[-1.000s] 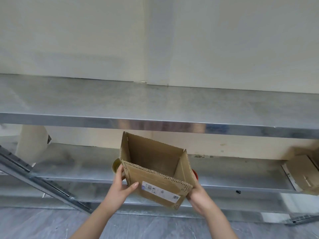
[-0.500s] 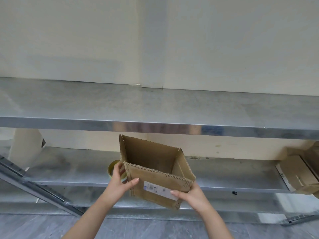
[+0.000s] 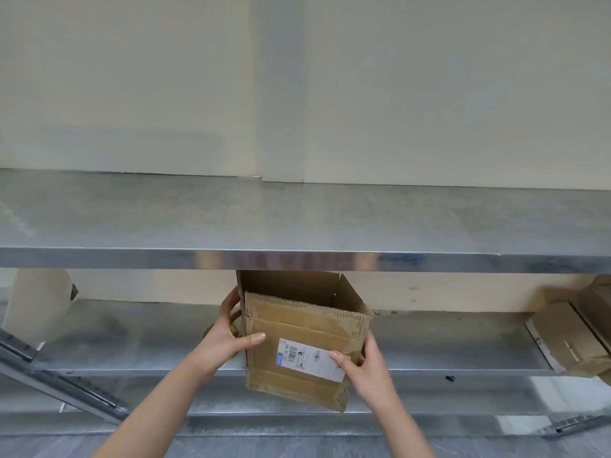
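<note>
An open cardboard box (image 3: 297, 328) with a white shipping label (image 3: 310, 360) on its near face is held in the air in front of the middle metal shelf (image 3: 132, 342). My left hand (image 3: 228, 338) grips its left side, thumb across the front face and fingers along the side wall. My right hand (image 3: 363, 368) grips the lower right corner, thumb on the label. The box's open top reaches up just under the front lip of the upper shelf (image 3: 297, 259). A roll of tape (image 3: 234, 329) on the middle shelf is mostly hidden behind my left hand.
A metal rack of several shelves stands against a cream wall. A flattened cardboard box (image 3: 568, 338) lies at the right end of the middle shelf. A white object (image 3: 36, 305) stands at its left end. A slanted metal rail (image 3: 59, 381) crosses the lower left.
The box has turned more upright, its labelled face now toward me, and moved up closer to the shelf. My right thumb has come round onto the label.
</note>
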Demonstrator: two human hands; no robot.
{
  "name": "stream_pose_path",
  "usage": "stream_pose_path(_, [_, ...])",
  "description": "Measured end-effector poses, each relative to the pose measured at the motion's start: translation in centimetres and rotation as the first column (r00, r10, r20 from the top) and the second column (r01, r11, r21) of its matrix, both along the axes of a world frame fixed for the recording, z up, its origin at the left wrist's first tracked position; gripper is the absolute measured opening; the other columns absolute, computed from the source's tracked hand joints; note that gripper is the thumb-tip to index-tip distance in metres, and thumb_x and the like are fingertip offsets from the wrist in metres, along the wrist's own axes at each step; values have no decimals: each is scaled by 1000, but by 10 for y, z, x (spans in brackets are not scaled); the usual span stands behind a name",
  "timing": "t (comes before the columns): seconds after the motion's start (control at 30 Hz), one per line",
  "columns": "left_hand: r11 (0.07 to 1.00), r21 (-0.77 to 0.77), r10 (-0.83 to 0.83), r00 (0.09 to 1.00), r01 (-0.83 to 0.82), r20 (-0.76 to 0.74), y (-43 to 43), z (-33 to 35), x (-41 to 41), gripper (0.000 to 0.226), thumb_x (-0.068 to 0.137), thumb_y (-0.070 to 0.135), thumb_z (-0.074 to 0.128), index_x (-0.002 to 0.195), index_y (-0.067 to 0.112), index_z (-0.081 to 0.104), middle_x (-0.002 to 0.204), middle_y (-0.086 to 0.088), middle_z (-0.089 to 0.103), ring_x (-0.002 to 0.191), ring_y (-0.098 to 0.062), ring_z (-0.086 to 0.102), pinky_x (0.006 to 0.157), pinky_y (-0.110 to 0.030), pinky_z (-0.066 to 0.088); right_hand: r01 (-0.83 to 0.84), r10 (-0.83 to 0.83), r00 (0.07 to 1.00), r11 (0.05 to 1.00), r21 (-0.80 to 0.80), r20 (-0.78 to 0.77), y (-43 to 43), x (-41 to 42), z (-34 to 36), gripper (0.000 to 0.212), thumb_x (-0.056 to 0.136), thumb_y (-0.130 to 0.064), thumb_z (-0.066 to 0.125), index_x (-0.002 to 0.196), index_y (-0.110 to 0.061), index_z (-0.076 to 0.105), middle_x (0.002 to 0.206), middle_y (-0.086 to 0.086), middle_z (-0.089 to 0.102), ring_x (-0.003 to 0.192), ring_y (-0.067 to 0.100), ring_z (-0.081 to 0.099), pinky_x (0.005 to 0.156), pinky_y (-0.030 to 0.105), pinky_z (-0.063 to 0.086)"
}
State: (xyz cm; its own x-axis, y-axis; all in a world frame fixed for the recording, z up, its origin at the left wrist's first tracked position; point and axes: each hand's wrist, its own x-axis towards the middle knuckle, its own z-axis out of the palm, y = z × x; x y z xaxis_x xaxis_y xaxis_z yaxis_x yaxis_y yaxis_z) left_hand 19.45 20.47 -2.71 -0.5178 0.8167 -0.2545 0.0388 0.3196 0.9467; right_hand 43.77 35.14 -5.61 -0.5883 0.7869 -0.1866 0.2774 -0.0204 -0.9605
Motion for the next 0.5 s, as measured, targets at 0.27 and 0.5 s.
stream_pose_path(0.27, [997, 76, -2, 1000, 4, -29, 22, -12, 34, 100, 67, 52, 82, 132, 71, 7, 130, 50, 25, 129, 8, 31, 106, -29, 34, 131, -141, 988, 982, 132, 67, 19, 37, -9, 40, 83, -19, 76, 109, -40, 54, 108, -17, 68, 102, -5, 61, 84, 14, 49])
stream_pose_path(0.5, [995, 56, -75, 995, 79, -65, 44, -10, 46, 106, 64, 54, 82, 133, 70, 3, 125, 55, 23, 132, 0, 34, 103, -28, 37, 134, -146, 981, 986, 95, 126, 41, 54, -7, 38, 83, -18, 76, 105, -38, 53, 102, -19, 68, 93, -15, 59, 75, 7, 45])
